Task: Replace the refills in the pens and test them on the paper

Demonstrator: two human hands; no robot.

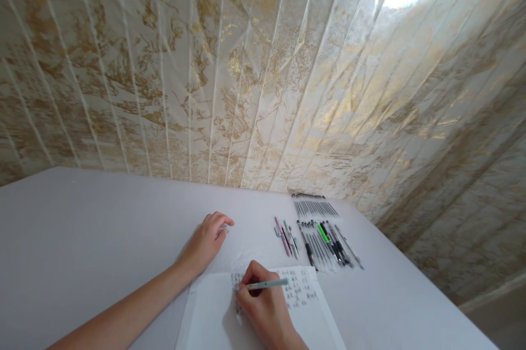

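My right hand is closed round a pale blue pen, held slanted over a white sheet of paper. Rows of dark handwriting stand on the upper part of the sheet, partly covered by this hand, and the pen's tip is hard to make out. My left hand rests on the table above the paper's upper left corner. Its fingers curl in towards the thumb, with a small whitish bit showing between them that I cannot identify.
Right of my left hand lie a pink pen and a few slim pens. Farther right are several black pens, a bright green one and rows of thin refills. The white table meets a gold-patterned curtain.
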